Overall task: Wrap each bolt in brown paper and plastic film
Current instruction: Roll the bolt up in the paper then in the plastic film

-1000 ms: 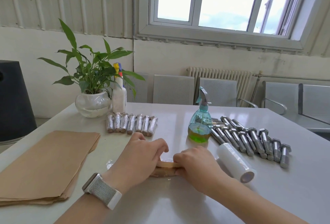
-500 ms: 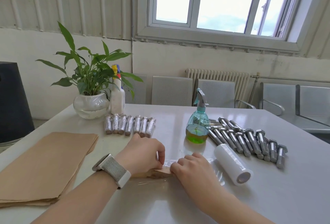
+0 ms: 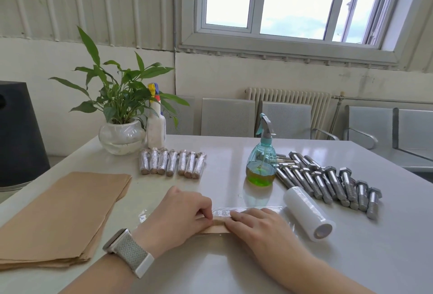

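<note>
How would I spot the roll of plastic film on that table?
Start at the teal spray bottle in the middle of the white table. Just nearer and to its right lies the film roll, beside the bare bolts. It is the only smooth white cylinder there.

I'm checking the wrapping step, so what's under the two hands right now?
Between the left hand and right hand lies a brown-paper roll on clear plastic film. Any bolt inside is covered by paper.
</note>
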